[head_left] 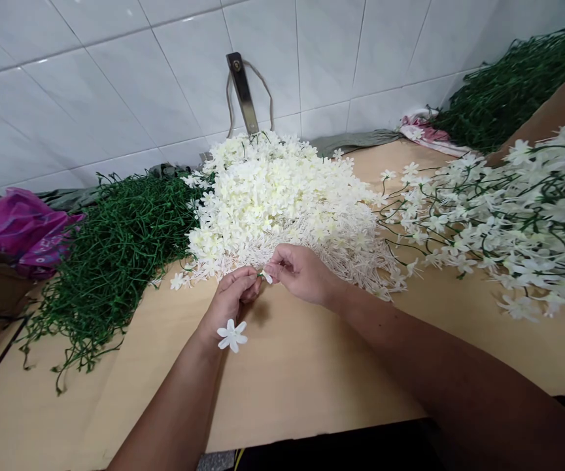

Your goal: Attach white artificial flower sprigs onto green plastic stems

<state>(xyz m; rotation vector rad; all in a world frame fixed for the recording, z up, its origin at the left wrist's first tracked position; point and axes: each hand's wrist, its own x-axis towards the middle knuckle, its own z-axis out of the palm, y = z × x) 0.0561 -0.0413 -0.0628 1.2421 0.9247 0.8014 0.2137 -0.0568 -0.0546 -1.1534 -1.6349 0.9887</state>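
Note:
My left hand [231, 297] and my right hand [299, 271] meet above the wooden table [287, 379], just in front of a big pile of loose white artificial flowers [273, 196]. Both hands pinch one small white flower piece [265, 277] between their fingertips. A single white flower [232, 335] lies on the table beside my left wrist, or perhaps sticks to it.
A heap of bare green plastic stems [116, 248] lies to the left, and another [508, 91] at the far right. Finished sprays of white flowers on green stems [518, 209] spread on the right. A purple bag [27, 229] sits far left. A white tiled wall [116, 85] stands behind.

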